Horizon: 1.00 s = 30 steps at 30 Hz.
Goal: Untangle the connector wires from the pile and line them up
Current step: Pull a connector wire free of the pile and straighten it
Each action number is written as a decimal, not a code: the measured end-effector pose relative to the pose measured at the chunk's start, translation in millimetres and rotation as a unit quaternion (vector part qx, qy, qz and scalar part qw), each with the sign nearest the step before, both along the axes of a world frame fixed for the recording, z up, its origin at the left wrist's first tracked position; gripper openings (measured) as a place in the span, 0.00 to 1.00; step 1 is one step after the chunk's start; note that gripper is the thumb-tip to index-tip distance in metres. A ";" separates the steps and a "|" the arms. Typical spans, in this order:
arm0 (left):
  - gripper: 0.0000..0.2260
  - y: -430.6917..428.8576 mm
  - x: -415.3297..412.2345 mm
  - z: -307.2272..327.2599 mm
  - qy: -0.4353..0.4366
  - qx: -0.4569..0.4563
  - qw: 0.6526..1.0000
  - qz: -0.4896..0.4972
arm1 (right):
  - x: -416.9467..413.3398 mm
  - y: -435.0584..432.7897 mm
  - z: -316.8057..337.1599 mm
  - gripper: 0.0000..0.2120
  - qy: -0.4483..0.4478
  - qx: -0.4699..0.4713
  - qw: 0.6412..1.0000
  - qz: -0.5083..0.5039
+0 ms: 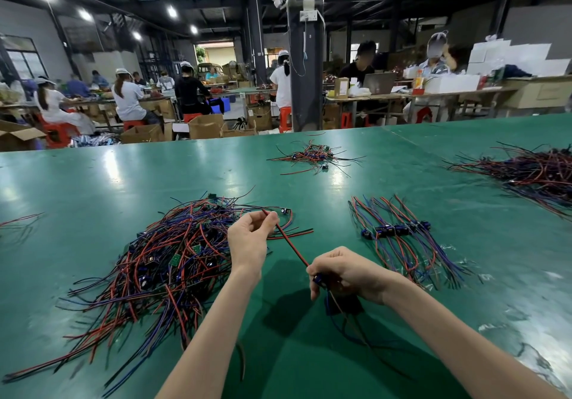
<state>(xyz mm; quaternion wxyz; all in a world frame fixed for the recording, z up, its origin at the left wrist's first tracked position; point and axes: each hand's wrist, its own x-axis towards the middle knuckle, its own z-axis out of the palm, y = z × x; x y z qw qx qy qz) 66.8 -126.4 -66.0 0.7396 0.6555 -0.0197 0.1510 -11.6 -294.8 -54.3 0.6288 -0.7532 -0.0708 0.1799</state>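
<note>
Factory assy hall, long green benches [93, 182], workers [128, 98] w/ white caps on red stools [285, 118], cardboard boxes [205, 126], wire piles [173, 259]

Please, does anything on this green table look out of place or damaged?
Nothing looks broken. A few stray wires lie alone at the left edge of the table, apart from the tangled pile. The lined-up row looks tidy.

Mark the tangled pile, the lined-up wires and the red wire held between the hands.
tangled pile [167, 259]: head view, middle of the heap.
lined-up wires [399, 230]: head view, on the row of blue connectors.
red wire [288, 240]: head view, its taut middle stretch.
</note>
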 end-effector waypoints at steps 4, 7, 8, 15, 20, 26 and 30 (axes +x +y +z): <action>0.04 2.4 0.9 1.9 -0.010 -0.007 1.000 0.002 | 0.7 -0.2 1.3 0.14 0.002 0.000 1.000 0.009; 0.04 5.0 2.3 1.3 -0.007 0.002 1.000 0.015 | 2.1 -2.0 1.4 0.13 -0.001 -0.002 1.000 0.012; 0.04 5.6 2.5 1.4 -0.007 0.006 1.000 0.016 | 2.3 -2.5 1.3 0.14 -0.002 -0.003 1.000 0.014; 0.06 7.5 4.1 2.8 -0.017 -0.018 1.000 0.009 | 4.3 -4.8 -0.8 0.14 -0.005 -0.023 0.999 0.022; 0.05 6.8 3.6 1.8 -0.026 0.005 1.000 0.017 | 4.6 -6.0 -1.8 0.14 0.002 -0.021 0.999 0.030; 0.09 6.1 2.7 4.0 -0.043 0.028 0.999 0.014 | 5.0 -7.2 -2.1 0.13 0.002 -0.031 0.999 0.036; 0.09 7.1 1.5 3.5 -0.034 0.080 0.996 0.022 | 4.5 -7.4 -1.7 0.13 0.003 -0.034 0.998 0.050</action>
